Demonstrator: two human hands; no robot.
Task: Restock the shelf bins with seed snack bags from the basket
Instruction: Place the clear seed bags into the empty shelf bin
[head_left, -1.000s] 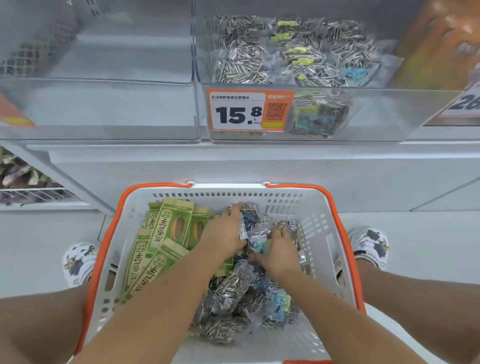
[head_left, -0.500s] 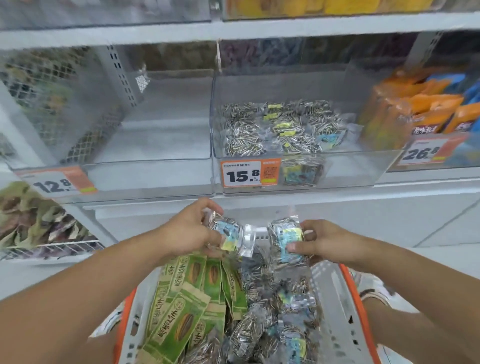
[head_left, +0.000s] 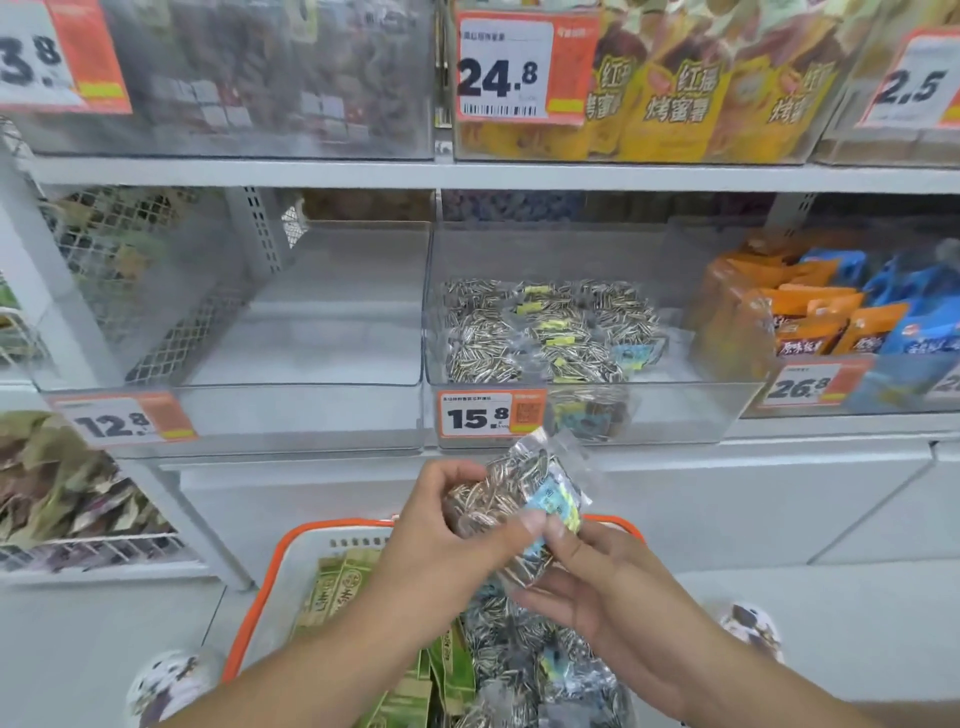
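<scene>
Clear seed bags are being held above the basket, just below the front of the middle shelf bin. The bags are being gripped by the left hand, fingers curled round their left side and thumb pressed across the front; how many bags are stacked in the grip cannot be told. The lower right end is being supported by the right hand, thumb on top, fingers underneath.

Containers being noted:
- White basket with orange rim: green paper packets are being carried on its left side, clear sunflower-seed bags on its right
- Middle bin, tagged 15.8: a flat layer of striped seed bags is being stored toward the back and left; one bag with a blue label is lying at the front wall
- Left bin, tagged 12.8: nothing is being seen inside
- Right bin: orange and blue packets are being stored upright
- Upper shelf: yellow bags are being stored behind a 24.8 tag

Against half a second ago: one bag was being held in each hand, apart; now the bags are being brought together between both hands. More of the upper shelf is being shown, less of the basket
</scene>
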